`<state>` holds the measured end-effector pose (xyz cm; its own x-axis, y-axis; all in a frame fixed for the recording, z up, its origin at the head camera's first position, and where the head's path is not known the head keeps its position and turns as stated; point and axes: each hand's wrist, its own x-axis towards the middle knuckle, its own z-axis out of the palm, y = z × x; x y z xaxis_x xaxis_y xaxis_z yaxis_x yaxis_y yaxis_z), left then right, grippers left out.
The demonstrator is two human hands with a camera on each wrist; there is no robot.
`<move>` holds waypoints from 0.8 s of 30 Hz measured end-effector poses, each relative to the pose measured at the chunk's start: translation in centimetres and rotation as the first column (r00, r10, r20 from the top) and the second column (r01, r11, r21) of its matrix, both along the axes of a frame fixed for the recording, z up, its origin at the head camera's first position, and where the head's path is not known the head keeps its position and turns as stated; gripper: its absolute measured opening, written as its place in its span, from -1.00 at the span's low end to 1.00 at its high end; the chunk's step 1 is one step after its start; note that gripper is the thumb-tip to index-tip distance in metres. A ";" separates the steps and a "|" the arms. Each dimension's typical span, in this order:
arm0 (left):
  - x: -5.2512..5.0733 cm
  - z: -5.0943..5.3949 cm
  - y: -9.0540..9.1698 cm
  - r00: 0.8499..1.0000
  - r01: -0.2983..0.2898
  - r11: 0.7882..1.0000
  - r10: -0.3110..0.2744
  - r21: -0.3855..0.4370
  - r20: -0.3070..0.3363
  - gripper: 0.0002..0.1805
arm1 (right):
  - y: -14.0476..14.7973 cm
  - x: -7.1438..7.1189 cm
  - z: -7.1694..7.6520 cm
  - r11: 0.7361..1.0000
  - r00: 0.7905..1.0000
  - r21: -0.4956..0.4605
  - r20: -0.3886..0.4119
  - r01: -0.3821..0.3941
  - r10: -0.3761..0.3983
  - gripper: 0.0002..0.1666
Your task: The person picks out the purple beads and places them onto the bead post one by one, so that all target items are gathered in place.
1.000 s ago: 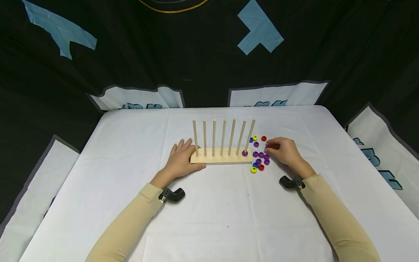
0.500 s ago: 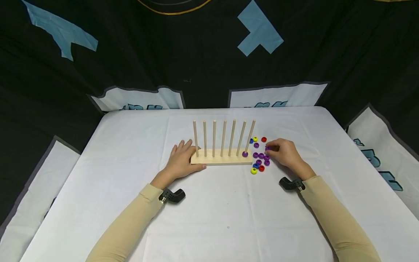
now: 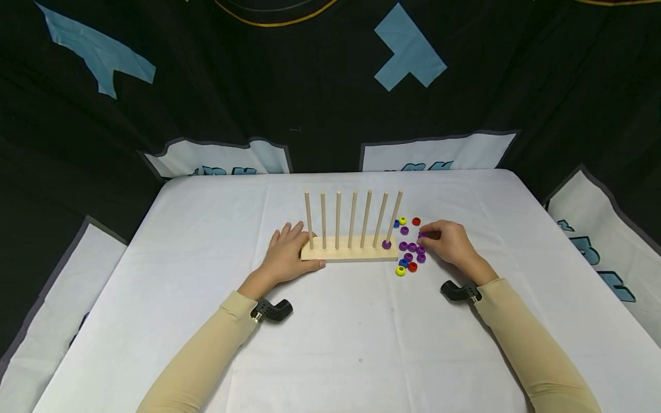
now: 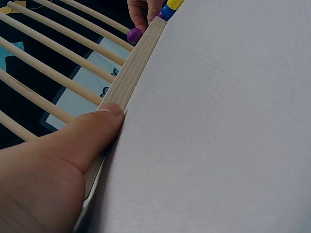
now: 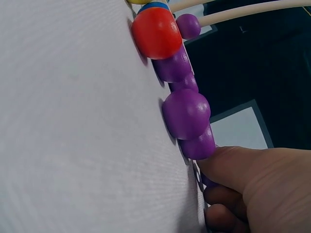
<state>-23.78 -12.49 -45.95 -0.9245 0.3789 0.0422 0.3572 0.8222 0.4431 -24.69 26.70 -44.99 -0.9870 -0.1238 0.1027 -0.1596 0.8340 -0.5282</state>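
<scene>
A wooden base (image 3: 341, 254) carries a row of upright pegs, with one purple bead (image 3: 386, 245) at the foot of the rightmost peg. My left hand (image 3: 286, 253) holds the base's left end, its thumb (image 4: 99, 127) against the front edge and the other fingers spread behind. To the right of the base, my right hand (image 3: 448, 240) has its thumb and fingertips at a purple bead (image 3: 422, 234), pinching it low over the table; my fingers mostly hide it in the right wrist view. Several loose purple beads (image 5: 186, 114) lie beside that hand.
Red beads (image 3: 416, 221), yellow beads (image 3: 400, 271) and blue beads (image 3: 403, 263) lie among and around the purple ones on the white table (image 3: 330, 344). Behind the table hangs a dark curtain (image 3: 325, 86) with light blue patches.
</scene>
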 end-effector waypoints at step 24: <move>-0.1 -0.2 0.0 1.000 0.002 1.000 -0.002 -0.001 -0.003 -0.15 | -0.1 0.1 0.7 0.999 1.000 -0.047 0.012 -0.014 0.015 -0.65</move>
<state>-23.86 -12.49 -46.13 -0.9236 0.3807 0.0444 0.3599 0.8218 0.4416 -24.56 26.56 -44.32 -0.9864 -0.1336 0.0961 -0.1646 0.8060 -0.5686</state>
